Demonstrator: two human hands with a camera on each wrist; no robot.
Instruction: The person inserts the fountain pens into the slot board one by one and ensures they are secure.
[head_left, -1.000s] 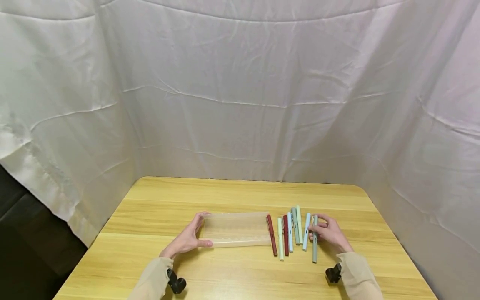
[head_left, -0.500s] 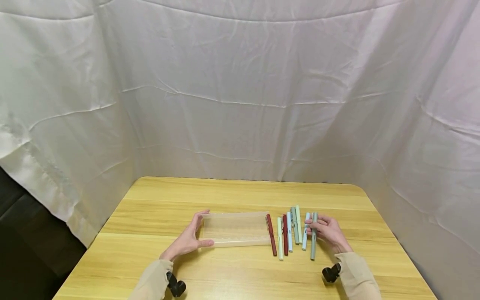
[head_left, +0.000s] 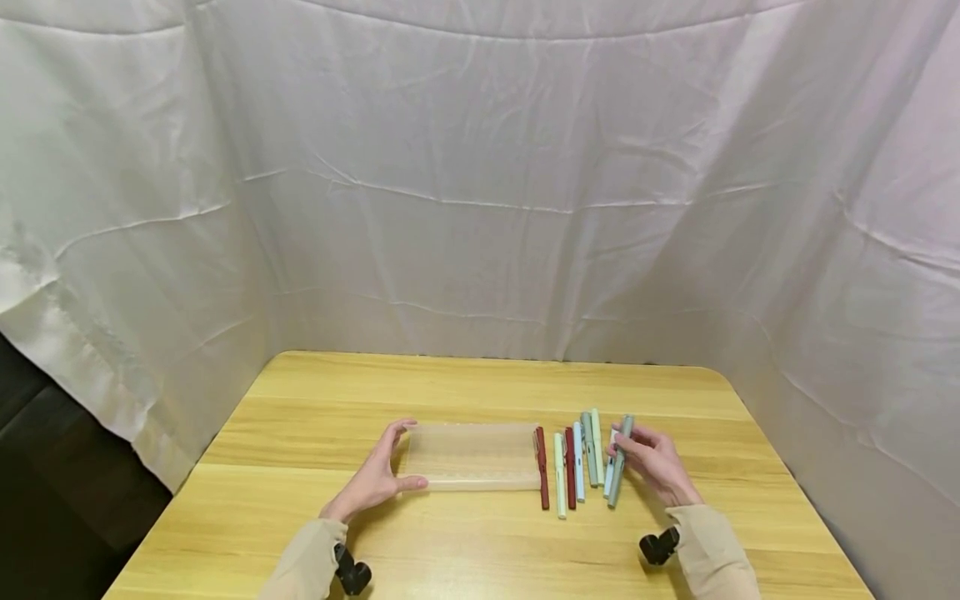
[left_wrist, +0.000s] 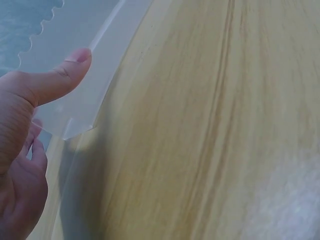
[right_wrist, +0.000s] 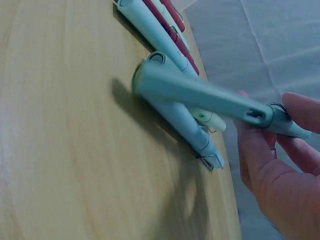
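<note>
At the left of the head view, my left hand (head_left: 378, 475) grips the end of a clear frosted plastic tray (head_left: 472, 454), thumb on its near side and fingers at the far side. The left wrist view shows the scalloped edge of the tray (left_wrist: 50, 22) beyond the thumb (left_wrist: 70, 75). My right hand (head_left: 656, 467) pinches a grey-green fountain pen (right_wrist: 200, 95) near its clip end. That pen is tilted over the table, crossing above a light blue pen (right_wrist: 182, 122) that lies beneath it.
Left of the held pen lie several more pens in a loose row: dark red pens (head_left: 542, 467), pale green pens (head_left: 560, 475), a light blue one (head_left: 579, 462) and another grey-green one (head_left: 589, 450). The wooden table (head_left: 465, 550) ends at a pale curtain (head_left: 450, 208) behind.
My right hand has shifted left with the grey-green pen, which has risen and tilted over the light blue pen. My left hand stays on the tray.
</note>
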